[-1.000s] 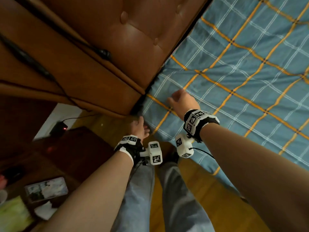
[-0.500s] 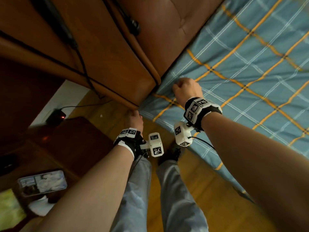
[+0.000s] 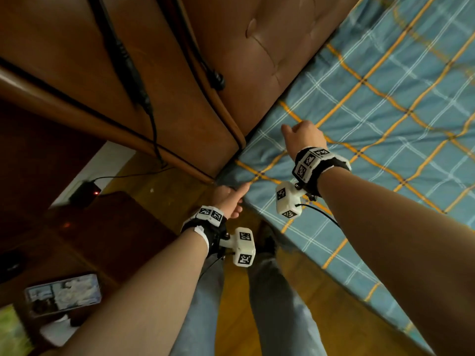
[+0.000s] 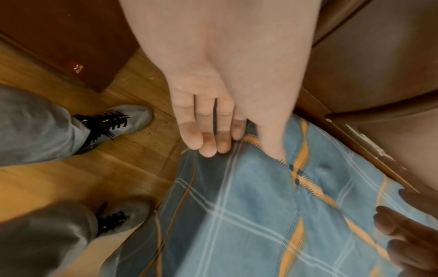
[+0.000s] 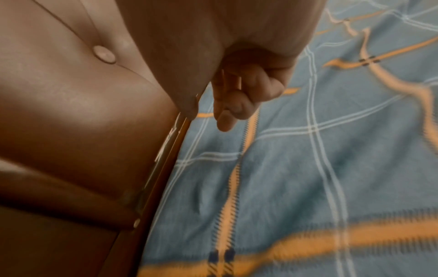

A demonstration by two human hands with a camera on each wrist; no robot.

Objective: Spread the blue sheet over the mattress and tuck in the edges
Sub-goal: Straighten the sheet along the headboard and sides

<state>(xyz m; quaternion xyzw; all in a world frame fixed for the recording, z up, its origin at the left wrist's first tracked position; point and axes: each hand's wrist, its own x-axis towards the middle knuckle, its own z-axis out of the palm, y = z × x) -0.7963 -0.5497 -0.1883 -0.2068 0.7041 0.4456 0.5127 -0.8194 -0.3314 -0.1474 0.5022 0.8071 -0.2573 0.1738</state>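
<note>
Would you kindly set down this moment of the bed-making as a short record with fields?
Sheet: blue sheet spread over the bed, its near side hanging toward the floor.
Left hand: left hand pinches the sheet's corner beside the headboard.
Right hand: right hand curled, grip empty, over the sheet next to the headboard.
Nearby: phone on the dark nightstand; black cable on the headboard.

From the head we look steeply down at the corner where sheet meets headboard. Our left wrist view sits close behind the left hand, facing floor; the right wrist view skims low along the headboard. All three share that sheet corner.
</note>
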